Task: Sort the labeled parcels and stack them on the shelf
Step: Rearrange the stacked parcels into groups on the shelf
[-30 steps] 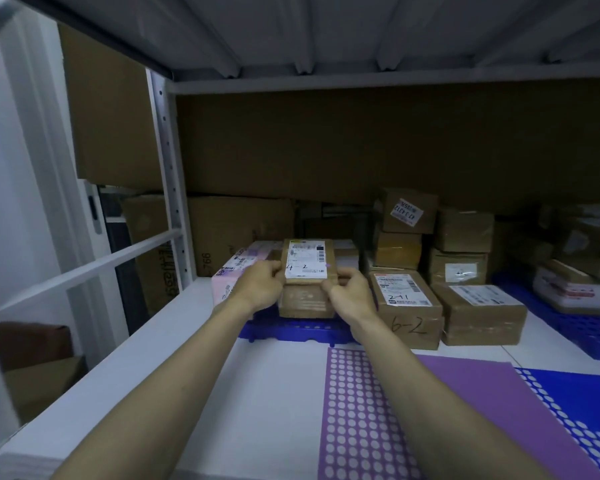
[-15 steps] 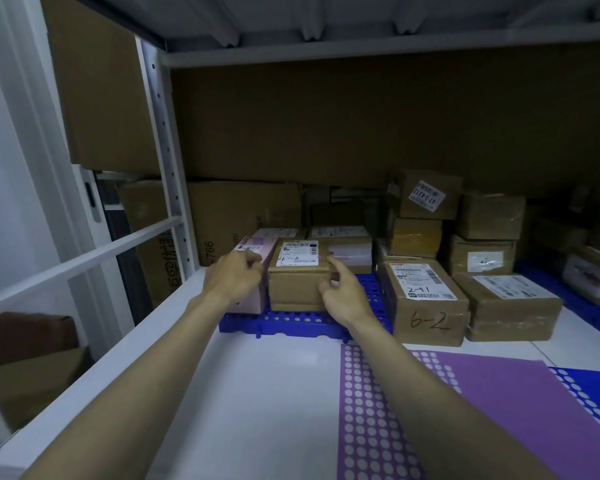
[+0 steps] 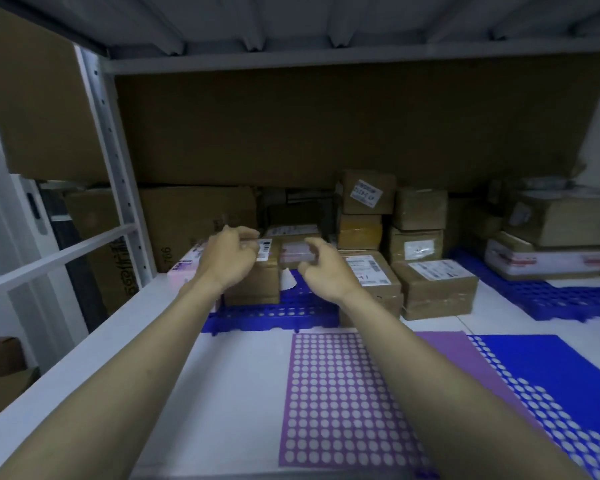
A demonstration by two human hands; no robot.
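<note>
Between the two slack, empty hands, left [image 3: 227, 259] and right [image 3: 328, 271], the brown parcel [image 3: 257, 282] could be nudged askew by a careless grip.

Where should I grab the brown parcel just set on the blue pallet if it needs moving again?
Probably by its two short side faces, one hand each, coming from the front. The parcel sits flat on the pallet, with a pink box close on its left, so that side looks tight. Its right face is open. Both the left hand and right hand hover just clear of it.
</note>
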